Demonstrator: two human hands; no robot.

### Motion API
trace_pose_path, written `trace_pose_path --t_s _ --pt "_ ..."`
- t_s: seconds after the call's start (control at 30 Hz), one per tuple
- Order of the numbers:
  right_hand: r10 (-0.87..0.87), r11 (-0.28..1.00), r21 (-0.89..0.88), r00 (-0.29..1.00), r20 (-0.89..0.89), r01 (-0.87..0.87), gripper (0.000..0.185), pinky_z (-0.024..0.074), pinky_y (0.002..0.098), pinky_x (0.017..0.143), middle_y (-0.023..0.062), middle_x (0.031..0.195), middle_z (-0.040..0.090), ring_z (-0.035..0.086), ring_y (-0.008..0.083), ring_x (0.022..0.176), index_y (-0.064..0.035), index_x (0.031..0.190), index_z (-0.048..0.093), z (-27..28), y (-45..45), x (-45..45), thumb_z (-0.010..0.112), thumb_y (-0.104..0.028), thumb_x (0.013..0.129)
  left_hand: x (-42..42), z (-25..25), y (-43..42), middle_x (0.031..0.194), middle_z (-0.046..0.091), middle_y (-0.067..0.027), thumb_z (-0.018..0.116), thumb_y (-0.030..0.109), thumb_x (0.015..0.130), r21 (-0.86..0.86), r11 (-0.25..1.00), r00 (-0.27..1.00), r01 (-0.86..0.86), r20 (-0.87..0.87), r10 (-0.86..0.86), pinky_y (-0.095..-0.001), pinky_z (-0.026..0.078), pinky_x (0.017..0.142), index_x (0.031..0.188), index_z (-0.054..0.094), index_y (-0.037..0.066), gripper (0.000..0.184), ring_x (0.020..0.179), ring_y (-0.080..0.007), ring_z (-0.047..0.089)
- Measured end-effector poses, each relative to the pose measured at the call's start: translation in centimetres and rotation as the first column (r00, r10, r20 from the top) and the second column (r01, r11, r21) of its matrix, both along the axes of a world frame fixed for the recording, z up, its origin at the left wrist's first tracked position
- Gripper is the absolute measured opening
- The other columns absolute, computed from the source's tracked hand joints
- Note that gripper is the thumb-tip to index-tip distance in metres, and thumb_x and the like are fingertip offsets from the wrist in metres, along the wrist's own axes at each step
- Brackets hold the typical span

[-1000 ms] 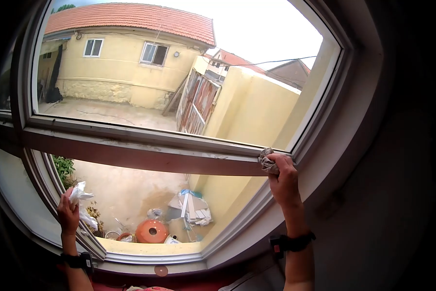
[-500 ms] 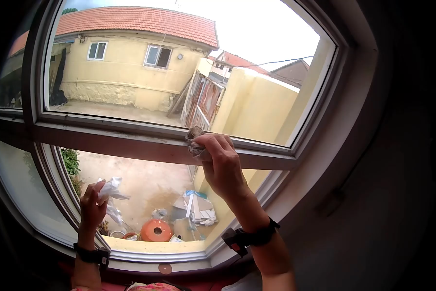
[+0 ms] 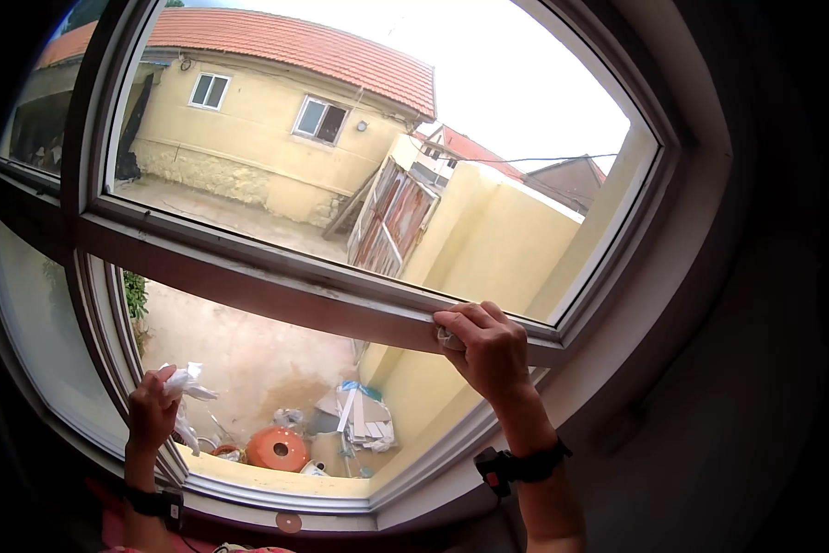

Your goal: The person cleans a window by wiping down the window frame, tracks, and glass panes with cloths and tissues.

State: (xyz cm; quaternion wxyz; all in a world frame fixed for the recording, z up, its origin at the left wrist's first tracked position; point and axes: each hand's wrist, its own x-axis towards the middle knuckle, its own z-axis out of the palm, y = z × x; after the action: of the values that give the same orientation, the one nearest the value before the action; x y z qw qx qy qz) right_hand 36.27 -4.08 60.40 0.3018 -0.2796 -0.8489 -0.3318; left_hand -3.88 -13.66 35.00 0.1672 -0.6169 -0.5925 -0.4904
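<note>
My right hand point(image 3: 493, 355) is closed around a crumpled, dirty greyish wipe point(image 3: 446, 338), mostly hidden by the fingers. It presses against the window's crossbar point(image 3: 341, 300), toward the right end below the upper pane. Lower on the left, my left hand point(image 3: 152, 410) pinches a loose white sheet point(image 3: 188, 380), thin like a tissue or wipe, that hangs in front of the lower opening. Both wrists wear black bands. Grime marks show along the crossbar's ledge.
The window sill point(image 3: 276, 502) runs below, with a round brown disc point(image 3: 288, 523) on it. Through the lower opening I see an orange round object point(image 3: 278, 449), a pile of boards point(image 3: 364, 419) and a yellow wall point(image 3: 488, 230). A frosted pane point(image 3: 50, 341) stands at left.
My right hand has slid the wipe rightward along the crossbar, and it is now more covered by the fingers. My left hand still holds the white sheet. The view has tilted and shifted.
</note>
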Motion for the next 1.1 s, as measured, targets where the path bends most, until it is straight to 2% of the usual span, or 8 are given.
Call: trace_pose_path --t_s 0.17,0.33,0.47,0.57,0.8,0.87,1.0,1.1 --pt "0.01 0.994 0.109 0.984 0.178 -0.03 0.015 0.0497 0.0319 0.056 0.0037 0.065 0.056 0.058 0.0196 0.065 -0.0077 0.067 0.055 1.0 0.0 -1.2 0.07 -0.009 0.067 -1.7 -1.2 -1.0 0.091 0.058 -0.0185 0.061 -0.004 0.072 0.016 1.0 0.997 -0.026 0.076 0.025 -0.0441 0.048 0.067 0.11 0.054 0.003 0.039 0.08 -0.0405 0.059" --pt "0.067 0.997 0.01 0.983 0.171 -0.07 0.015 0.0499 0.0341 0.057 0.005 0.065 0.056 0.059 0.022 0.065 -0.0068 0.066 0.055 1.9 0.9 -1.1 0.07 -0.007 0.066 -1.3 -0.4 -1.6 0.091 0.058 -0.0184 0.062 -0.005 0.072 -0.032 0.999 0.996 -0.03 0.085 0.032 -0.0428 0.048 0.068 0.11 0.054 0.003 0.04 0.081 -0.0408 0.058" --pt "0.06 0.98 -0.193 0.993 0.104 -0.039 0.01 0.0514 0.0351 0.062 0.0081 0.072 0.06 0.062 0.0272 0.069 -0.0048 0.074 0.063 2.7 1.0 -1.1 0.07 -0.005 0.067 -0.7 0.3 -1.5 0.091 0.058 -0.018 0.062 -0.005 0.072 -0.026 1.0 0.995 -0.014 0.098 0.017 -0.0429 0.048 0.068 0.11 0.055 0.004 0.039 0.081 -0.0405 0.058" --pt "0.086 0.904 -0.413 0.994 -0.072 -0.108 0.021 0.0519 0.0329 0.066 0.0097 0.083 0.065 0.064 0.0281 0.075 -0.0063 0.086 0.067 2.8 0.8 0.2 0.07 0.001 0.067 -0.8 0.2 -1.7 0.09 0.058 -0.0178 0.063 -0.005 0.072 -0.02 1.0 0.995 0.0 0.103 0.002 -0.0435 0.048 0.067 0.11 0.055 0.004 0.04 0.08 -0.0401 0.058" --pt "-0.011 0.808 -0.569 0.962 -0.272 -0.151 0.014 0.0515 0.0322 0.064 0.0093 0.082 0.065 0.064 0.0241 0.07 -0.0047 0.084 0.068 2.2 -0.1 -0.9 0.07 0.001 0.071 -2.0 -0.4 -2.0 0.089 0.058 -0.0184 0.061 -0.006 0.072 -0.02 1.0 0.996 -0.003 0.088 0.004 -0.0442 0.048 0.067 0.109 0.054 0.003 0.04 0.08 -0.0408 0.058" --pt "-0.066 0.836 -0.544 0.969 -0.236 -0.076 0.01 0.0494 0.0271 0.065 0.0079 0.079 0.064 0.062 0.0165 0.07 -0.003 0.083 0.069 2.2 -0.2 -1.6 0.067 0.002 0.075 -2.1 -0.7 -2.0 0.089 0.058 -0.0185 0.061 -0.006 0.071 -0.022 1.0 0.996 -0.008 0.093 0.01 -0.0444 0.048 0.068 0.109 0.054 0.003 0.04 0.08 -0.041 0.058" --pt "-0.076 0.824 -0.56 0.962 -0.262 -0.087 0.008 0.0516 0.0315 0.06 0.0116 0.075 0.063 0.064 0.0258 0.065 -0.0034 0.082 0.069 2.6 -0.2 -1.9 0.067 -0.005 0.075 -2.1 -0.9 -1.4 0.09 0.058 -0.0185 0.061 -0.007 0.069 -0.068 0.998 0.994 0.009 0.112 -0.001 -0.0445 0.048 0.068 0.109 0.054 0.003 0.042 0.081 -0.0408 0.058" --pt "-0.255 0.857 -0.501 0.943 -0.213 0.118 0.011 0.0521 0.0328 0.058 0.0121 0.073 0.063 0.065 0.0241 0.06 -0.0001 0.081 0.069 2.4 0.6 -0.1 0.067 -0.009 0.075 -2.3 -1.0 -1.3 0.092 0.058 -0.0185 0.061 -0.007 0.069 -0.057 0.998 0.996 0.021 0.083 -0.017 -0.0439 0.048 0.069 0.109 0.054 0.003 0.042 0.082 -0.0406 0.059"
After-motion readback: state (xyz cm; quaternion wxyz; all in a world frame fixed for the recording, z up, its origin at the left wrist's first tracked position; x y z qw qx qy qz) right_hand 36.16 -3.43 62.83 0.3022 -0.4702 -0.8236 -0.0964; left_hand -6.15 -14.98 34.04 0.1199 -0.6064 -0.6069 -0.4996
